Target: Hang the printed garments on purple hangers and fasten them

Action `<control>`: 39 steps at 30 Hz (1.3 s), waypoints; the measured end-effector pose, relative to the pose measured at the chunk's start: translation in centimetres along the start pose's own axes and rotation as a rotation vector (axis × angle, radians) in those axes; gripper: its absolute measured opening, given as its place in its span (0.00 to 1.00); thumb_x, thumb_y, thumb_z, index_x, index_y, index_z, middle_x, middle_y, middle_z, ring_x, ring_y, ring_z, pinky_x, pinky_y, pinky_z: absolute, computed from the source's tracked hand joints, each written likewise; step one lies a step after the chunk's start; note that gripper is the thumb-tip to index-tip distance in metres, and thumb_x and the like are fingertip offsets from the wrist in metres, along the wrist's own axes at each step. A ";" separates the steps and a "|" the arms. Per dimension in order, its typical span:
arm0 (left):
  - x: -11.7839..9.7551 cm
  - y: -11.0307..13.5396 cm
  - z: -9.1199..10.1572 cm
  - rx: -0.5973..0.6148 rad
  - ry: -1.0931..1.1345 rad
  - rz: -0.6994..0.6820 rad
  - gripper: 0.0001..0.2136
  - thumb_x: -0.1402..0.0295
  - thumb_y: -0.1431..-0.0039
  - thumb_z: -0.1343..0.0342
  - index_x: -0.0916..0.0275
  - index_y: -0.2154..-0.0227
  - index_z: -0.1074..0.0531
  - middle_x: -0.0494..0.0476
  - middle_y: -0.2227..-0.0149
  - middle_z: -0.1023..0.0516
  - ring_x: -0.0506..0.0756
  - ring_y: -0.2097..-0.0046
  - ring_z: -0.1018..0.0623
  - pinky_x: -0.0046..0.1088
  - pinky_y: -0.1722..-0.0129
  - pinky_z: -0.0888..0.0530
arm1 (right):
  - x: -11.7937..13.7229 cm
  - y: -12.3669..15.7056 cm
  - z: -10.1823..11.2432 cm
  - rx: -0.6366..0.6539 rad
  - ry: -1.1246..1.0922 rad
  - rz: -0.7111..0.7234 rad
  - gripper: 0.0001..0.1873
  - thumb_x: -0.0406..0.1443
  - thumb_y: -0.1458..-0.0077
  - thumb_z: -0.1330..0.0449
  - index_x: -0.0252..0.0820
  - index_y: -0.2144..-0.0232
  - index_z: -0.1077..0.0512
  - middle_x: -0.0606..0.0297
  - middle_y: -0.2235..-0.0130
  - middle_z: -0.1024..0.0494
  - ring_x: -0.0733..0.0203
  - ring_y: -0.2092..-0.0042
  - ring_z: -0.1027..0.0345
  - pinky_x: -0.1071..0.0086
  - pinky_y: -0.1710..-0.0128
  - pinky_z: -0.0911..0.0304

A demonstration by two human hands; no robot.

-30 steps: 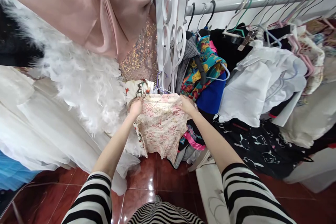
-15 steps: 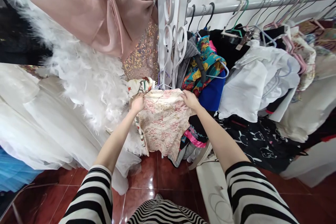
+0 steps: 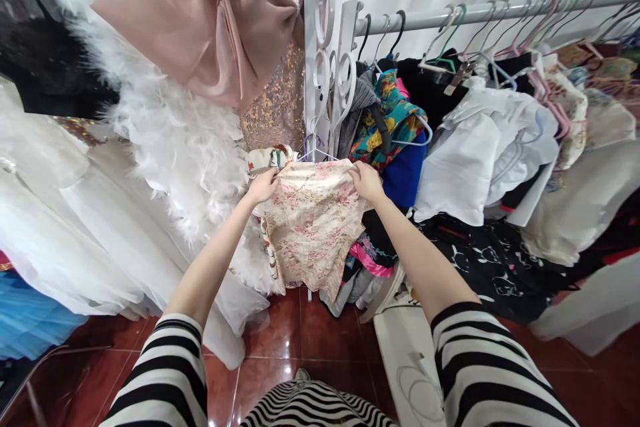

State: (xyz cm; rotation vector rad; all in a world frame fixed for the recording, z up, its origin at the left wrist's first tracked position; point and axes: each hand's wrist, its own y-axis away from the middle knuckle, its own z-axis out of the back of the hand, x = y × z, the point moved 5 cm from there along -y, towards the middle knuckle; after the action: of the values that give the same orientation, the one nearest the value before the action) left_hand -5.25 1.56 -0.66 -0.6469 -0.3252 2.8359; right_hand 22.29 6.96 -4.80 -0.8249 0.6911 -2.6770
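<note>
A cream top with a pink floral print (image 3: 313, 227) hangs in front of me on a pale hanger (image 3: 311, 149). My left hand (image 3: 263, 185) grips its left shoulder with closed fingers. My right hand (image 3: 367, 181) pinches its right shoulder. Both arms are stretched forward in black-and-white striped sleeves. Behind the top hangs another patterned cream garment (image 3: 265, 159), mostly hidden.
A white rail (image 3: 480, 11) runs to the right, crowded with hangers and clothes: a colourful floral piece (image 3: 387, 121), a blue one (image 3: 404, 177), white shirts (image 3: 480, 153). A white ornate post (image 3: 325, 60) stands behind. At left are a feathered white dress (image 3: 175, 140) and a pink bow (image 3: 210, 23). Red tiles (image 3: 295, 340) lie below.
Both hands have lifted the floral top a little higher and held their grip on its shoulders. My view has shifted slightly to the left.
</note>
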 end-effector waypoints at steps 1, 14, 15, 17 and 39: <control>-0.2 0.1 0.2 0.001 0.020 -0.001 0.08 0.71 0.44 0.55 0.59 0.66 0.31 0.55 0.67 0.24 0.57 0.63 0.26 0.32 0.59 0.30 | 0.1 0.1 0.1 -0.013 0.007 -0.007 0.05 0.33 0.45 0.48 0.44 0.70 0.34 0.51 0.62 0.23 0.46 0.57 0.31 0.59 0.59 0.37; 2.0 2.3 0.5 -0.050 0.278 0.071 0.04 0.71 0.48 0.52 0.60 0.70 0.33 0.49 0.72 0.30 0.54 0.66 0.30 0.29 0.59 0.31 | 3.3 -0.1 0.5 0.025 0.079 0.024 0.04 0.33 0.43 0.47 0.43 0.67 0.32 0.52 0.61 0.24 0.46 0.56 0.34 0.58 0.56 0.39; 2.2 2.7 0.2 -0.022 0.329 0.084 0.02 0.71 0.49 0.52 0.60 0.72 0.35 0.48 0.73 0.33 0.52 0.67 0.31 0.28 0.61 0.32 | 3.4 0.1 0.3 0.049 0.082 0.027 0.04 0.33 0.43 0.47 0.44 0.67 0.32 0.52 0.61 0.24 0.46 0.56 0.34 0.58 0.56 0.39; 2.3 3.8 -0.7 0.069 0.451 0.099 0.01 0.71 0.49 0.51 0.60 0.73 0.37 0.46 0.75 0.37 0.50 0.70 0.35 0.26 0.65 0.33 | 3.5 0.9 0.1 0.070 0.088 0.013 0.04 0.32 0.44 0.45 0.44 0.68 0.31 0.52 0.61 0.25 0.46 0.55 0.34 0.57 0.55 0.39; -4.4 9.8 -3.3 0.493 1.031 -0.028 0.20 0.50 0.52 0.38 0.62 0.76 0.33 0.50 0.77 0.31 0.49 0.73 0.29 0.27 0.69 0.30 | 16.9 9.4 0.8 0.629 -0.462 0.139 0.07 0.34 0.52 0.49 0.45 0.79 0.45 0.70 0.75 0.35 0.62 0.70 0.40 0.68 0.66 0.42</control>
State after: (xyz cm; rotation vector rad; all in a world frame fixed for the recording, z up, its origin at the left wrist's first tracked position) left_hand -1.41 -8.37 -4.35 -1.7491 0.5042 2.0238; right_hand 10.06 -7.69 -1.20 -1.0864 -0.1902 -2.2310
